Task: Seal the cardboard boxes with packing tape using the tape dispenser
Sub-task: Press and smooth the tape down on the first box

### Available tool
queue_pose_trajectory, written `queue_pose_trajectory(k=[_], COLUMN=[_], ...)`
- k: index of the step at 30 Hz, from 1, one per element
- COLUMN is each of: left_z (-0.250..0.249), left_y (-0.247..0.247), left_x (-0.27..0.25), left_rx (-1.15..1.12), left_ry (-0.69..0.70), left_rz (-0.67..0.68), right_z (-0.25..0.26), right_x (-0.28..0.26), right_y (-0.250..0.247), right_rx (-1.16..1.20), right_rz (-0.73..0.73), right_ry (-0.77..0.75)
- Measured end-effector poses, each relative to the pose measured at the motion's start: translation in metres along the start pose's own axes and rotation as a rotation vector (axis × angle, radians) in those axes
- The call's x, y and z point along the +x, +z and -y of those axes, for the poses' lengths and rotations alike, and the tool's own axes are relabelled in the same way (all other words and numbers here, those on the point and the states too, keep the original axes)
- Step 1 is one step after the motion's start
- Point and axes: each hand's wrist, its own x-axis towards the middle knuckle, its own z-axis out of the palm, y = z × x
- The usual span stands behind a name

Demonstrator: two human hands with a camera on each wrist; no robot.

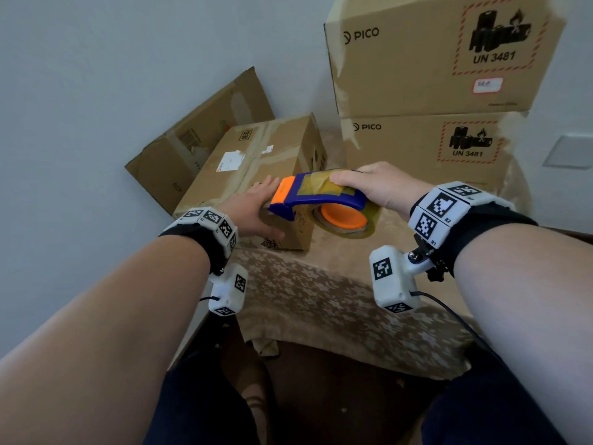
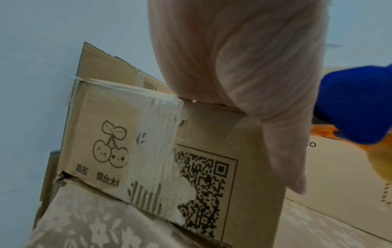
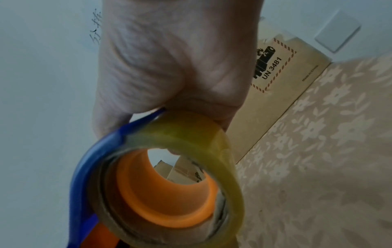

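Head view showed our left hand lying flat, fingers straight, on the near top edge of the small cardboard box, steadying it on the flower-patterned cloth. Our right hand was wrapped around the blue and orange tape dispenser, holding it just above the box's near right corner with its orange front end close beside our left fingers. From the right wrist we looked through the orange core of the roll of yellowish packing tape, our fingers curled over its top. From the left wrist we saw the box's front face with a cherry drawing, a square code and a wide patch where old tape had torn the paper away.

We judged the job on this box barely begun: strips of older tape crossed its top, but we could not tell whether any fresh strip had been laid, nor whether the tape's free end touched the cardboard. A flattened carton leaned on the wall behind, and two stacked PICO boxes stood to the right, their edges already taped. Running the dispenser along the top seam and cutting the tape seemed still to be done.
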Motion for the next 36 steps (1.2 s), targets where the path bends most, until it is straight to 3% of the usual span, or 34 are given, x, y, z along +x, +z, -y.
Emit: queue_pose_trajectory(k=[8, 17, 23, 28, 36], left_z=[-0.01, -0.008, -0.022, -0.025, -0.03], left_y=[-0.005, -0.011, -0.012, -0.011, -0.01], left_x=[0.0, 0.002, 0.008, 0.03, 0.037], left_rx=[0.061, 0.017, -0.179, -0.085, -0.023], left_ry=[-0.047, -0.088, -0.197, -0.307, -0.363], left_rz=[0.036, 0.134, 0.126, 0.14, 0.115], right_z=[-0.033, -0.033, -0.026, -0.01, 0.025], right_x=[-0.011, -0.001, 0.013, 0.021, 0.028], right_y=[-0.039, -0.027, -0.013, -0.008, -0.006], right_rx=[-0.004, -0.122, -0.205, -0.277, -0.377], right_rz=[-0.022, 0.012, 0.045, 0.046, 0.083], right_ry=[0.045, 0.064, 0.094, 0.105, 0.116])
